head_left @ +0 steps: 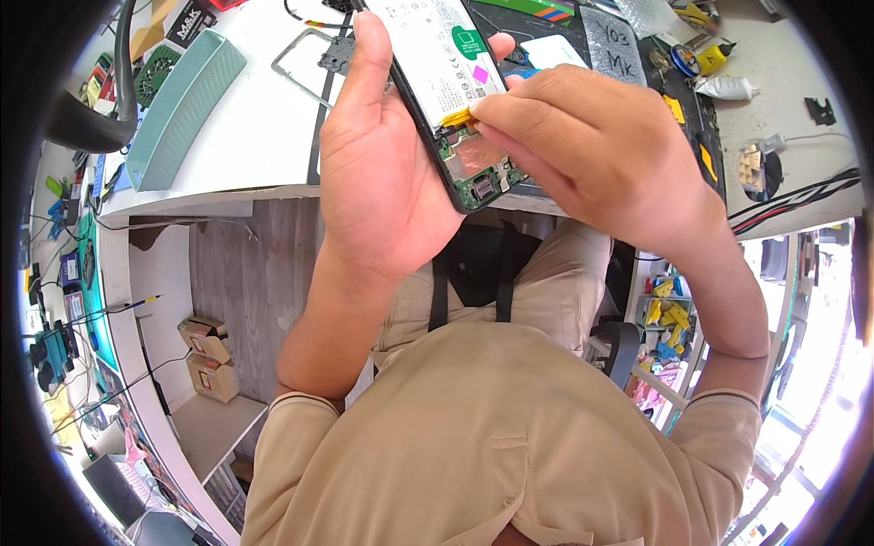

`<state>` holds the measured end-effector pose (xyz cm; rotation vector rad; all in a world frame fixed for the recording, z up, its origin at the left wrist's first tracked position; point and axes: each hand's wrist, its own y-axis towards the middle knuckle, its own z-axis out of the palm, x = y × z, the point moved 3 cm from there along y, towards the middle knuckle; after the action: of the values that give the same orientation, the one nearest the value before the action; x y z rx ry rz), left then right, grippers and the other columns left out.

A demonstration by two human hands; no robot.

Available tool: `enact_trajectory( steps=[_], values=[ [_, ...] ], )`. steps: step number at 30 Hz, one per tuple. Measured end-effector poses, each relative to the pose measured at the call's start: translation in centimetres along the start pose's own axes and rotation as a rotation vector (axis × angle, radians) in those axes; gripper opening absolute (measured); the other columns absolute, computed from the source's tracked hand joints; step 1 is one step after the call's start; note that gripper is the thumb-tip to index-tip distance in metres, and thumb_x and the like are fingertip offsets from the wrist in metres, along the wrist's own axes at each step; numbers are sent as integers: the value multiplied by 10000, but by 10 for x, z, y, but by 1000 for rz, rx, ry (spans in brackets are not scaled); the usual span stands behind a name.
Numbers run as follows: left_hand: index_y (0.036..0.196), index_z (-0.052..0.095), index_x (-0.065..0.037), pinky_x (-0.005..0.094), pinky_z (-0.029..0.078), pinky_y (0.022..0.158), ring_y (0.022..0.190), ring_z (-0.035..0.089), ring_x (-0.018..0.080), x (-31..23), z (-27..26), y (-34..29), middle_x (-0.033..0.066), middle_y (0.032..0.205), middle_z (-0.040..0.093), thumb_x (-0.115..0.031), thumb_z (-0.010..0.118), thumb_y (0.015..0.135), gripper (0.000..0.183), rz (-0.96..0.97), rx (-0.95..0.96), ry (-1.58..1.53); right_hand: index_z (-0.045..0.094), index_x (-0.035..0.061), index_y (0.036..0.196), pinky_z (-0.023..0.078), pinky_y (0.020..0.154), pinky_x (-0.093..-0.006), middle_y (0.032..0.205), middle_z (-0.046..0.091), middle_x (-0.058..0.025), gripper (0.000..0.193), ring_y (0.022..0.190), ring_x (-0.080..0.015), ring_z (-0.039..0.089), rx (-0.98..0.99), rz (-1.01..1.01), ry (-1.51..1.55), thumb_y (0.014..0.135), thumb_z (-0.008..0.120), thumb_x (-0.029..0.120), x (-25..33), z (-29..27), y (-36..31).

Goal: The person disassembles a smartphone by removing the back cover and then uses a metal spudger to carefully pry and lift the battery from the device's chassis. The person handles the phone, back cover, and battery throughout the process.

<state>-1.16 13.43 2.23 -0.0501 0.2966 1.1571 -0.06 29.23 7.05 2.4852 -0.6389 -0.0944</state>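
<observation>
Left hand (382, 173) cradling opened phone (437, 45) over table edge (264, 187); right hand (610, 146) pinching yellow strip (455, 118).

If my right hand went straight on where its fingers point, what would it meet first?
The yellow strip by the white battery; the right hand appears to touch it, though depth is unclear.

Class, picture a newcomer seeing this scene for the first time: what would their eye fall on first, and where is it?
First, the opened phone at top centre, held in the left grip, its white battery above a green circuit board. Next, the right grip, fingertips at the yellow strip by the battery's lower edge. Then the teal basket, upper left.
</observation>
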Motion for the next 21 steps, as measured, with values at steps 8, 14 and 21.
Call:
enact_trajectory(
  steps=[8, 14, 21],
  values=[
    [1512, 490, -74, 396, 603, 807, 1116, 705, 309, 2, -2, 7, 212, 1338, 667, -547, 302, 1168, 615, 11, 155, -39, 806, 52, 1101, 546, 630, -352, 847, 718, -100, 284, 731, -266, 708, -15, 66, 112, 826, 850, -1, -9, -10, 0],
    [1497, 498, -68, 401, 615, 849, 1092, 719, 309, 7, 17, 7, 206, 1323, 676, -538, 322, 1168, 600, 65, -31, 59, 791, 56, 1088, 534, 616, -367, 829, 695, -91, 262, 705, -267, 688, 24, 28, 25, 835, 860, 41, -9, -12, 0],
    [1477, 516, -83, 385, 615, 819, 1099, 721, 306, 0, 3, 7, 190, 1318, 682, -563, 327, 1160, 605, -7, 85, 6, 749, 60, 1046, 551, 621, -373, 827, 670, -85, 218, 738, -263, 703, -25, -25, -43, 854, 853, 62, -2, 0, 0]
  ],
)
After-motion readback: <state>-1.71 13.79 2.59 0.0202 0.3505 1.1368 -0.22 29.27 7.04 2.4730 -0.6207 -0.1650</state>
